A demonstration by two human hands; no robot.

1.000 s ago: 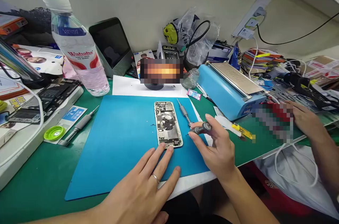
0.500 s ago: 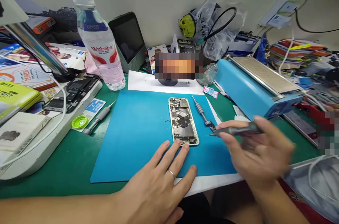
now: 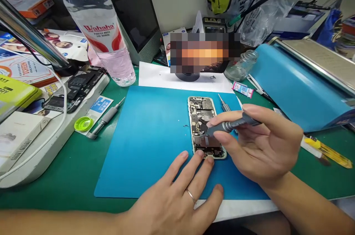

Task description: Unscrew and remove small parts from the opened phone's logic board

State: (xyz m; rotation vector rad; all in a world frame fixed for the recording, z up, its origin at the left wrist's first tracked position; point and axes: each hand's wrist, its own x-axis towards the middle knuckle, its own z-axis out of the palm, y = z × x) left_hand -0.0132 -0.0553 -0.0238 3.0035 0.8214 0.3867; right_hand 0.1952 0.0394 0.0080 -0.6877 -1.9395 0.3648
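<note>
An opened smartphone [image 3: 196,116] with its inner boards and battery exposed lies on a blue mat [image 3: 144,146]. My left hand [image 3: 177,190], a ring on one finger, is spread out, with two fingertips on the phone's near edge. In my right hand [image 3: 266,142] a grey precision screwdriver [image 3: 227,127] is held slanted between thumb and fingers. Its tip is over the middle of the phone; whether it touches a screw I cannot tell. A second screwdriver [image 3: 224,103] lies on the mat right of the phone, partly hidden behind my right hand.
Another grey screwdriver [image 3: 107,117] and a green cap [image 3: 84,124] lie left of the mat. A water bottle [image 3: 111,46] stands behind them. At the right are a blue machine [image 3: 294,90] and a yellow-handled tool [image 3: 330,151]; a glass jar [image 3: 242,65] stands at the back.
My right hand has brought the screwdriver leftward from beside the phone to above it. My left hand still rests at the phone's near edge. The view has shifted closer.
</note>
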